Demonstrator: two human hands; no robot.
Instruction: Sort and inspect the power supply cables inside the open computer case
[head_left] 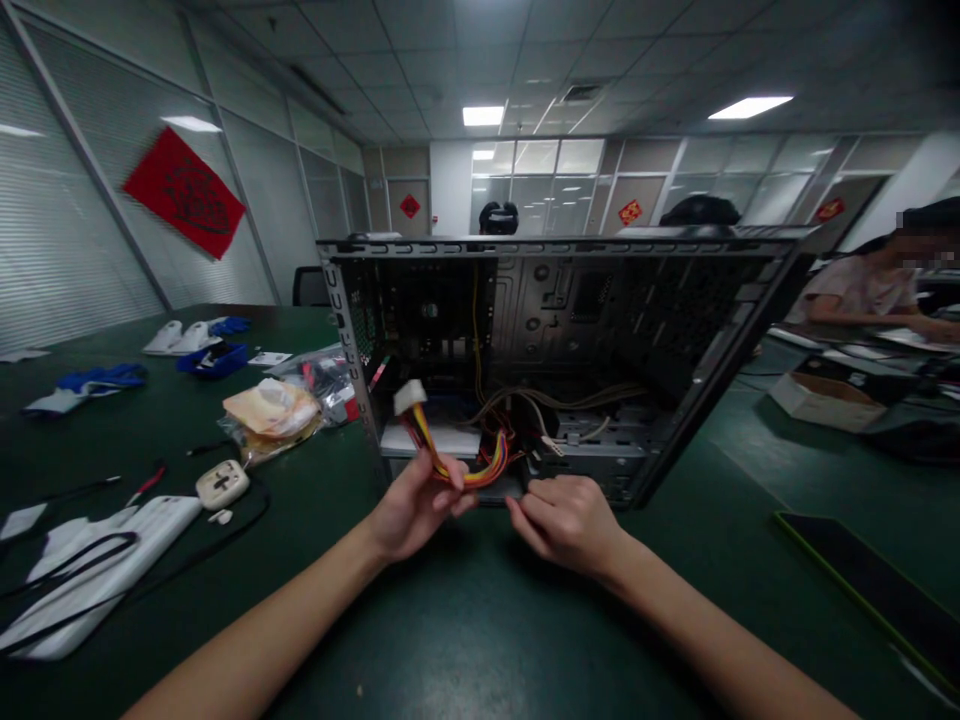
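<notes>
An open computer case (555,246) stands in front of me, its inside facing my hands. My left hand (420,505) is closed around a bundle of red, yellow and black power cables (495,465). The white connector (410,397) on the bundle's end sticks up above my fingers. Curled at the case's lower front edge is my right hand (570,520); anything in its fingers is hidden. Between and behind the hands, more loose cables (592,395) run along the case floor, and a small white plug (553,447) hangs near my right knuckles.
To the left lie a white keyboard (112,575), a small cream device (223,484), a bag of bread (271,412) and blue-white gloves (97,380). On the right are a dark green-edged mat (870,590), an open box (825,400) and a seated person (862,285).
</notes>
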